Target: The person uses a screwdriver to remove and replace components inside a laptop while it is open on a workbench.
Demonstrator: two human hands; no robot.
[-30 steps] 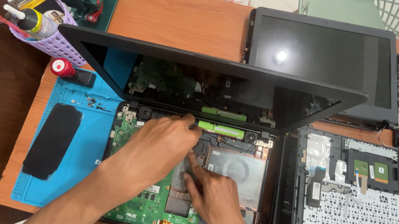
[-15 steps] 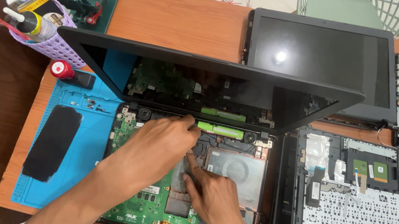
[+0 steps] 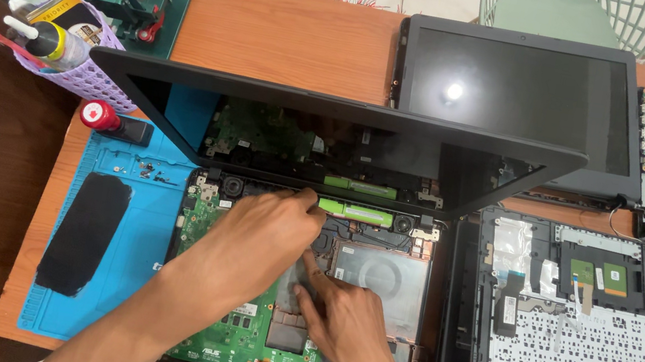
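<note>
— Where do we have our hands?

— Both are inside the opened laptop base (image 3: 224, 340) on the blue work mat (image 3: 140, 264) at the front of the bench (image 3: 295, 35). Our left hand (image 3: 264, 237) lies palm down over the green motherboard (image 3: 241, 339), fingers loosely curled and reaching toward the hinge edge, fingertips near the green strip (image 3: 357, 212). We cannot tell whether it pinches anything; nothing shows in it.

— And the right?

— Our right hand (image 3: 346, 322) is narrow, its fingers (image 3: 311, 272) extended and pressing on the grey metal area beside the silver drive plate (image 3: 381, 275). It holds nothing we can see.

— How does the laptop look?

— Its cover is off, the board and speakers bare, and the dark screen (image 3: 330, 138) stands tilted up over it, mirroring the board. A black phone (image 3: 84, 232) lies on the mat to the left, well apart from our hands. A detached keyboard panel (image 3: 594, 344) lies upside down to the right.
</note>
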